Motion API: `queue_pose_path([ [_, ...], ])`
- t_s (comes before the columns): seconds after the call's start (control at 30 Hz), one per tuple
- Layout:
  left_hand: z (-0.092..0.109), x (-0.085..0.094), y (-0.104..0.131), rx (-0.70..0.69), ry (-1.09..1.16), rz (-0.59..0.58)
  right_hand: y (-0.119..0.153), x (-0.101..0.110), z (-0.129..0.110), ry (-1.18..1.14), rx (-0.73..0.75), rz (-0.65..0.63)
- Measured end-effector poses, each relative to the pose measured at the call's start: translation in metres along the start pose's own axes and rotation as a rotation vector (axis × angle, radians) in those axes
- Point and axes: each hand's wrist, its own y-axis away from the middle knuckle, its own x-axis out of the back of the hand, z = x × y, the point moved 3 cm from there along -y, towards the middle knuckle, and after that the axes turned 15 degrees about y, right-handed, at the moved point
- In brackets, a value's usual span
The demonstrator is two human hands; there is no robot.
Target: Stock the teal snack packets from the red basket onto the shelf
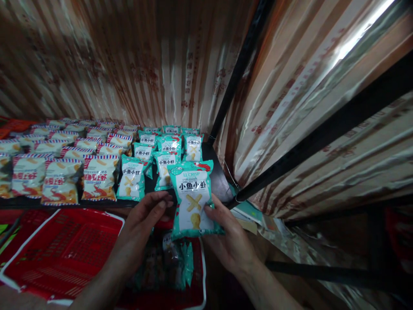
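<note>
A teal and white snack bag [193, 200] stands upright in my right hand [227, 230], its thumb on the front and the other fingers behind it. My left hand [146, 217] is just left of the bag, thumb and fingers curled close together; whether anything is between them I cannot make out. Behind the held bag, matching teal snack bags [167, 144] stand in rows on a black shelf [214, 165]. Below my hands, more teal bags [174, 258] lie in a red basket [201, 280], partly hidden by my left arm.
Rows of white and orange snack bags [100, 176] fill the shelf's left part. A red basket with a white rim [74, 249] sits below it. Black metal bars [309, 133] slant across the right side, before striped sheeting [180, 56]. Papers [248, 213] lie by the shelf corner.
</note>
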Motion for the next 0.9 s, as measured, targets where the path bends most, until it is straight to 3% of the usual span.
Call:
queue_pose_path([
  [0.37,-0.005,-0.013,0.002,0.086,0.057,-0.169,0.0,-0.001,0.017,-0.051,-0.159,-0.06],
  [0.57,-0.009,-0.011,-0.002,0.082,0.088,-0.135,-0.001,0.004,0.023,-0.09,-0.196,-0.081],
  [0.73,-0.011,-0.008,-0.007,0.027,0.109,-0.091,-0.004,0.005,0.025,-0.038,-0.155,-0.074],
  [0.9,-0.009,-0.013,-0.01,-0.009,0.04,-0.069,-0.007,0.01,0.027,0.108,-0.001,-0.054],
])
